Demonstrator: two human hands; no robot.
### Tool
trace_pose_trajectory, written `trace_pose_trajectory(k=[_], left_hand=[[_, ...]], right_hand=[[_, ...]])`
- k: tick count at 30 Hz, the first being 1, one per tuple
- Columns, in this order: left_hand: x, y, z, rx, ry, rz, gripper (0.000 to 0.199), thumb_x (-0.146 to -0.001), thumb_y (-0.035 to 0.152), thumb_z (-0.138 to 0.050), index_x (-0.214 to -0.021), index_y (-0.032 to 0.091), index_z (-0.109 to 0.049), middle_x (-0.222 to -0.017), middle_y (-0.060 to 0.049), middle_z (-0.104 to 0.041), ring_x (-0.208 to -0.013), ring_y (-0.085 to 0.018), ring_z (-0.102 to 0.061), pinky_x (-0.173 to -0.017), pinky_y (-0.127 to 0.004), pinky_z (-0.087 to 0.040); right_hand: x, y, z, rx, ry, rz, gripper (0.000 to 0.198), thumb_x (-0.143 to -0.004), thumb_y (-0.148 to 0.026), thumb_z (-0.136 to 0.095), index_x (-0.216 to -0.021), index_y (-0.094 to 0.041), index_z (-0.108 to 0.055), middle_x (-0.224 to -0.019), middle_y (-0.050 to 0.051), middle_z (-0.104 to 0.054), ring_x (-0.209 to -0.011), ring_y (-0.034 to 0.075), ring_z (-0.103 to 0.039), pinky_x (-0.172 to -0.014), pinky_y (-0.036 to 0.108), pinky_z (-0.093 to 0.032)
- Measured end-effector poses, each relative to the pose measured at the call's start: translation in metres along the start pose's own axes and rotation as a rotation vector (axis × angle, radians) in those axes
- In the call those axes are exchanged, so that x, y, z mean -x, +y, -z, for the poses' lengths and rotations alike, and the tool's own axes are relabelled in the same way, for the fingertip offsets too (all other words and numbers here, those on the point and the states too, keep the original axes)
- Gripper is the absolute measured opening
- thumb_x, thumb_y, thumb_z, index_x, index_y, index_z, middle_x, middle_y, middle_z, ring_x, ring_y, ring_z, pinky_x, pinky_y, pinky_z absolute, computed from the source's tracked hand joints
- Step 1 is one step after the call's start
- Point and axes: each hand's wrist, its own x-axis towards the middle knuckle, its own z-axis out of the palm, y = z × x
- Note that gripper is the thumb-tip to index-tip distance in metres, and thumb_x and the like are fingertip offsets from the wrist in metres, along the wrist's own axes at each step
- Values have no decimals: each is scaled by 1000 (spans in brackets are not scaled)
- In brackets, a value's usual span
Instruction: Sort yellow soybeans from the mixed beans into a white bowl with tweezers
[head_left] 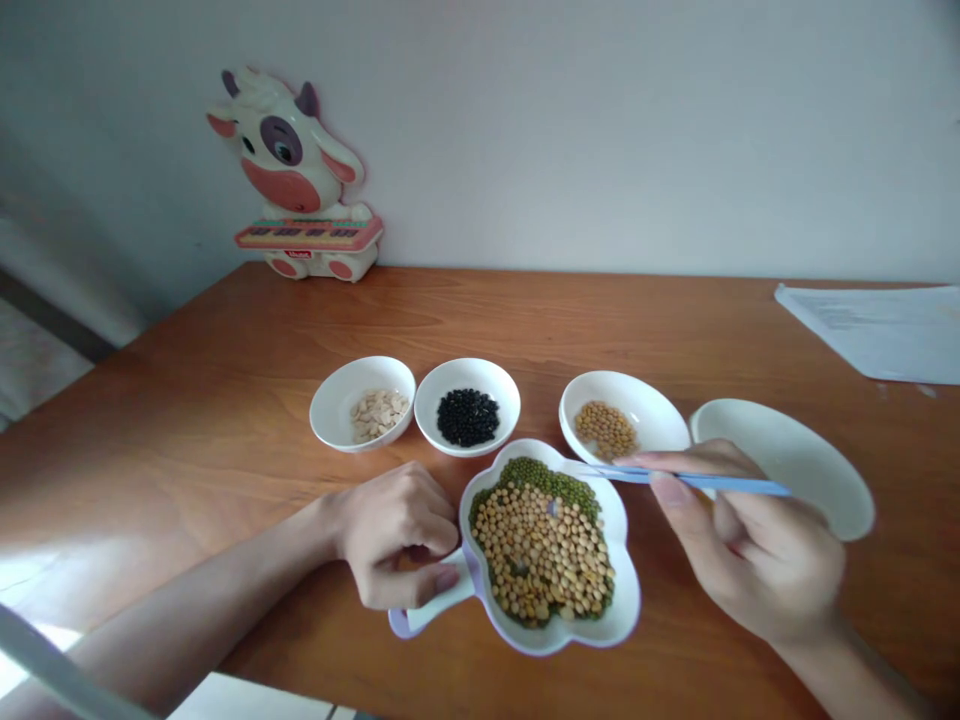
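While our left hand (401, 535) closes on the handle (442, 600) of the petal-shaped dish (628, 590), which lies between our two hands with yellow beans (540, 545) over green beans (532, 474), our right hand (757, 550) pinches a blue tool (634, 475) between thumb and fingers, its tip at the dish's far rim. Beyond the dish, on the table (495, 315), we see, from left to right, a seed bowl (334, 410), a black-bean bowl (427, 405), a tan-bean bowl (660, 415) and a fourth bowl (787, 450), partly hidden by our right hand.
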Motion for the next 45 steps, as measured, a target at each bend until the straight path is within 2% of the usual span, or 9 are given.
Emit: trace_pose_trajectory(k=[4,10,24,32,40,45], left_hand=[[2,-1,1,-8,-15,13,35,-87,19,-57,-64,25,-31,-51,1,-52,-46,-15,-46,-45,-37,-28],[2,0,2,-19,-41,18,35,-86,18,-59,-62,25,-34,-52,1,-54,-47,-15,-50,-46,-36,-30],[2,1,5,-28,-86,41,35,-91,20,-56,-62,25,-37,-53,-1,-56,-49,-16,-51,-49,-37,-34],[1,2,6,-28,-83,44,37,-92,21,-55,-61,24,-37,-53,-1,-56,-48,-15,-51,-49,-37,-32],[3,1,6,-32,-81,40,35,-90,19,-59,-60,25,-42,-55,-1,-58,-50,-16,-55,-49,-37,-33],[2,2,6,-30,-80,43,36,-91,19,-59,-60,25,-41,-54,-1,-57,-49,-16,-55,-49,-37,-33]], right_hand=[[-2,-6,-9,-122,-140,46,28,-92,-9,-69,-114,-26,-74,-96,0,-82,-80,16,-74,-70,31,-60],[-5,-8,-15,-102,-213,102,25,-94,-11,-69,-113,-27,-75,-91,-1,-82,-75,15,-74,-72,33,-57],[-2,-7,-17,-29,-253,162,24,-94,-8,-70,-112,-24,-72,-95,-3,-83,-74,14,-72,-74,35,-50],[-4,-9,-16,-67,-235,136,28,-93,-7,-70,-113,-27,-73,-92,-2,-83,-70,15,-72,-69,35,-52],[-2,-9,-18,-55,-253,132,34,-92,-8,-71,-119,-29,-73,-93,-3,-83,-70,14,-72,-73,34,-50],[-1,-8,-18,-11,-290,154,27,-93,-9,-71,-114,-26,-73,-97,-4,-84,-74,13,-72,-76,35,-48]])
